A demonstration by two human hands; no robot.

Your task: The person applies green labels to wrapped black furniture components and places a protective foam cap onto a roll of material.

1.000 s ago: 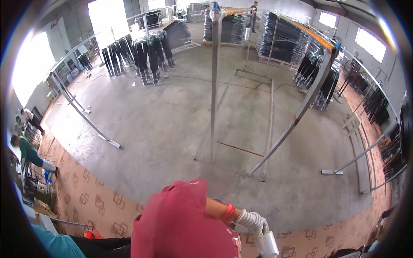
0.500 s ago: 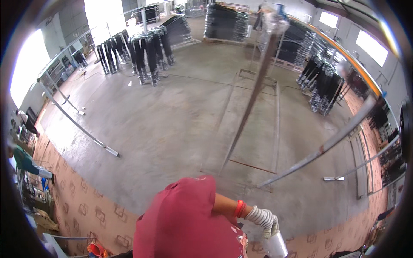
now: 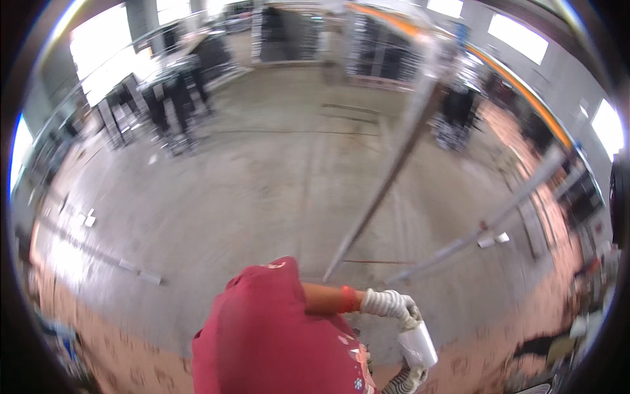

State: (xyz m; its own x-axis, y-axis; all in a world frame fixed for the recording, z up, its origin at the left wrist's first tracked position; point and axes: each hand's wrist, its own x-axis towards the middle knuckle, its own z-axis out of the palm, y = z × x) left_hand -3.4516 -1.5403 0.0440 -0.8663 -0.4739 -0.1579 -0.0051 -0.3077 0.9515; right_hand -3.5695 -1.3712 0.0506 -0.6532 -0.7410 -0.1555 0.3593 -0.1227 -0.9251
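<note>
My left hand [image 3: 401, 307], in a pale knitted glove with a ribbed cuff, is closed on the upper end of a shiny white roll [image 3: 418, 345] that looks like plastic film. The left arm, in a dark red sleeve [image 3: 262, 328] with a red band at the wrist, bends across to the right. At the roll's lower end is my right hand [image 3: 412, 378], also gloved, its fingers curled against the roll close to the bottom edge. Most of the right arm is out of sight.
A metal post [image 3: 387, 180] and a slanting grey bar [image 3: 459, 243] rise in front of me from the concrete floor [image 3: 249, 197]. Wrapped black bundles [image 3: 170, 105] stand at the far left, with stacks [image 3: 289, 36] behind. Patterned reddish flooring [image 3: 131, 351] runs along the near side.
The view has turned right and is blurred. My left hand and the roll have risen a little, and my right hand has come into view at the roll's lower end.
</note>
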